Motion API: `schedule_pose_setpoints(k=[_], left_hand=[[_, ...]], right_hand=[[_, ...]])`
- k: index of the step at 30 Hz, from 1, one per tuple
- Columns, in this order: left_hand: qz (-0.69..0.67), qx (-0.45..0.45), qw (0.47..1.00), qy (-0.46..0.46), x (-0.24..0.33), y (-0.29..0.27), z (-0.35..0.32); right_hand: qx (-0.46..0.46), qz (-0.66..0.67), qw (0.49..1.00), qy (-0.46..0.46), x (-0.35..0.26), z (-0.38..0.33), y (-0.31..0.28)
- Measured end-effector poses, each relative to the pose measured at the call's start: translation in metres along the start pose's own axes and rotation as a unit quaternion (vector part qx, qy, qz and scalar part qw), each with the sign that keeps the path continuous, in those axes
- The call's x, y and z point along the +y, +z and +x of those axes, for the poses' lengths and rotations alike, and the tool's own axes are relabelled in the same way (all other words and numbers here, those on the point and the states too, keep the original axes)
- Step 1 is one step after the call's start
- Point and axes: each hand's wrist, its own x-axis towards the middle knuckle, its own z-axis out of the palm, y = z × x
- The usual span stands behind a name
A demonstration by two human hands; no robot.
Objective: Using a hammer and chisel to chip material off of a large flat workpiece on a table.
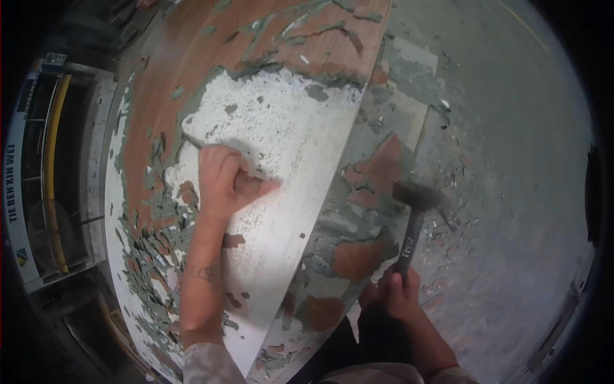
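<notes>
My left hand [222,179] is closed, fingers curled and thumb pointing right, over a pale stripped area of a large board [300,141]. From its knuckles a thin, dark chisel-like tool [191,141] sticks out to the upper left, its tip at the edge of the remaining green and brown coating [153,121]. The rest of the tool is hidden in the fist. To the lower right, my right hand [401,293] grips a claw hammer [412,243] by its dark handle. Its head is raised beside the board's right edge, apart from the chisel-like tool.
Loose green and brown flakes [150,269] litter the board's left side. Larger brown coating pieces [361,259] lie along its right side. More chips are scattered over the grey floor [518,192]. At the far left stands a dark-framed machine [61,173] with a yellow bar.
</notes>
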Motion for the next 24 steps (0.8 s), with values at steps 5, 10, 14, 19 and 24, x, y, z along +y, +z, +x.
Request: schedule_pose_setpoints(k=[5,10,14,19,24], left_hand=[[0.014,0.124,0.992,-0.027,-0.029,0.009,0.003],[-0.043,0.195,0.978,-0.063,-0.038,0.0,0.008],[-0.108,0.248,0.962,-0.037,-0.048,-0.011,0.013],[-0.068,0.196,0.978,-0.014,-0.048,-0.007,0.013],[-0.065,0.199,0.978,-0.01,-0.052,-0.006,0.004]], right_hand=[[0.013,0.048,0.997,0.057,0.007,0.002,-0.006],[0.043,0.008,0.997,0.06,0.004,-0.005,0.003],[0.035,0.006,0.999,0.04,-0.013,0.003,0.033],[-0.052,-0.127,0.99,-0.013,-0.025,0.022,0.041],[-0.174,-0.378,0.903,-0.106,-0.075,0.099,0.054]])
